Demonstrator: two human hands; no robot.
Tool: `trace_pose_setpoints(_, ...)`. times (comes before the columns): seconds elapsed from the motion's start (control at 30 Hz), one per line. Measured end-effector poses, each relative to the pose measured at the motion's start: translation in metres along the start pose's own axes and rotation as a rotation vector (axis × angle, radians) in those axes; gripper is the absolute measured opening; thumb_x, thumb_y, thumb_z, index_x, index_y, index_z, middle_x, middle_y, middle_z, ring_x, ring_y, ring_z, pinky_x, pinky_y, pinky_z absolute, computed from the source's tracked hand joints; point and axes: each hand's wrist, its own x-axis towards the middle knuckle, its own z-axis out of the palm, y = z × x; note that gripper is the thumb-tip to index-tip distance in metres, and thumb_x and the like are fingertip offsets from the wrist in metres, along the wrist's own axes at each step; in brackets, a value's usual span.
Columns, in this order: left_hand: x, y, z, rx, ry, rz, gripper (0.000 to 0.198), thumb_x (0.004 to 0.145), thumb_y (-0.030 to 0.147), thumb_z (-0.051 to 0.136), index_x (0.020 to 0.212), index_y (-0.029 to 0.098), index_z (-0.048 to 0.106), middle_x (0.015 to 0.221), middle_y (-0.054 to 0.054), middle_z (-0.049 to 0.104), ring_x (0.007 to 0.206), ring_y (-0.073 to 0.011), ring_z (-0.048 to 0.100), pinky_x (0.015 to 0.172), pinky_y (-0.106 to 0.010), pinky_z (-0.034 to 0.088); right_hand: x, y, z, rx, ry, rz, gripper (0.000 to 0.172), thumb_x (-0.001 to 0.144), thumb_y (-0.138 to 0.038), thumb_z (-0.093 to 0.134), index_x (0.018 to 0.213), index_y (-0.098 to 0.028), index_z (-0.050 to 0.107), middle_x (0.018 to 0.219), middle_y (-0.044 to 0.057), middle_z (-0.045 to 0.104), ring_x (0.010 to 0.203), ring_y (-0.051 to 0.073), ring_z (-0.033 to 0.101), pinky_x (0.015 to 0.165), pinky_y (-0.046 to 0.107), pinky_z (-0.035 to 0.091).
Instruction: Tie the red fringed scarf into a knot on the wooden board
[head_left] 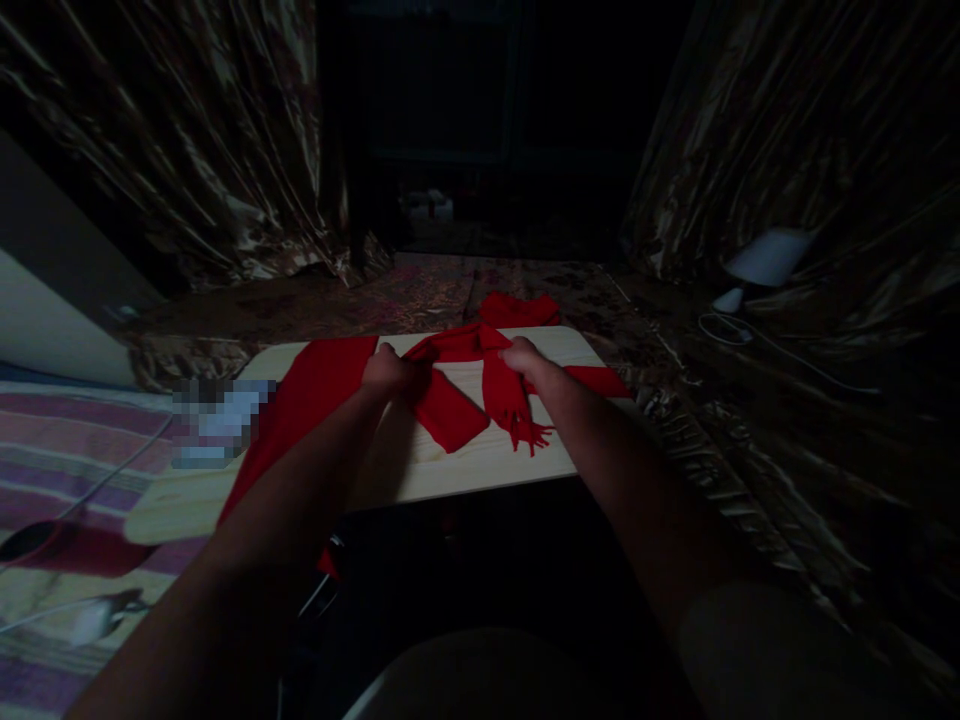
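Both of my hands grip a red scarf [452, 345] over a pale wooden board [420, 475]. My left hand [387, 370] is closed on one part, and a flat length of it hangs down to the board on the right of that hand. My right hand [523, 358] is closed on another part, with a fringed end lying just left of it. Between the hands the cloth spans in a loose band. More red cloth [315, 385] lies flat under and left of my left hand, draping over the board's near edge. The dim light hides the fingertips.
Beyond the board's far edge sits a bunched red cloth [519, 309]. A white lamp [771, 258] with a cord stands at the right. Striped bedding [67, 450] at left carries a red container [90, 550] and a white plug [94, 620]. Patterned curtains [202, 130] hang behind.
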Motion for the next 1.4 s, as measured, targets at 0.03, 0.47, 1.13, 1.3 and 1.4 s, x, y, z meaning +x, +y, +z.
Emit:
trace_pose_setpoints(0.03,-0.007,0.0,-0.002,0.024,0.078,0.07,0.071,0.079,0.055,0.066,0.132,0.01,0.055,0.122,-0.026,0.066,0.109,-0.0391,0.066,0.083,-0.043,0.054,-0.002,0.001,-0.004,-0.091,-0.015,0.012,0.042,0.086,-0.041,0.068,0.117,-0.013,0.068,0.099,0.013,0.076,0.086,0.025,0.073,0.073,0.03,0.053)
trace_pose_setpoints(0.47,-0.078,-0.007,0.0,0.318,-0.529,0.878,0.09,0.082,0.051,0.061,0.162,0.026,0.029,0.169,-0.009,0.022,0.155,-0.0346,0.02,0.123,-0.057,0.016,-0.06,0.042,-0.05,-0.632,-0.193,-0.152,0.103,0.079,-0.091,0.041,0.145,-0.013,0.053,0.147,0.025,0.054,0.133,0.04,0.053,0.106,0.047,0.042)
trace_pose_setpoints(1.13,-0.094,-0.001,0.006,0.338,-0.528,0.784,0.093,0.082,0.056,0.059,0.163,0.031,0.021,0.171,-0.009,0.01,0.156,-0.04,0.008,0.118,-0.072,0.006,-0.089,0.111,-0.108,-0.985,-0.266,0.0,0.036,0.1,-0.032,0.045,0.118,-0.012,0.07,0.122,0.023,0.069,0.113,0.033,0.067,0.094,0.045,0.05)
trace_pose_setpoints(1.3,-0.095,0.0,0.005,0.317,-0.517,0.786,0.092,0.081,0.054,0.061,0.162,0.032,0.023,0.171,-0.01,0.011,0.156,-0.0396,0.008,0.116,-0.074,0.007,-0.116,0.092,-0.089,-0.561,-0.437,-0.104,0.028,0.086,-0.046,0.068,0.089,-0.019,0.075,0.095,0.013,0.077,0.097,0.03,0.072,0.089,0.041,0.054)
trace_pose_setpoints(1.4,-0.096,0.0,0.007,0.312,-0.5,0.776,0.091,0.081,0.054,0.06,0.162,0.033,0.024,0.171,-0.011,0.013,0.156,-0.0394,0.01,0.116,-0.073,0.008,-0.13,0.078,-0.072,-0.138,-0.622,-0.088,0.042,0.081,-0.059,0.07,0.091,-0.019,0.07,0.08,0.006,0.074,0.074,0.023,0.071,0.073,0.035,0.058)
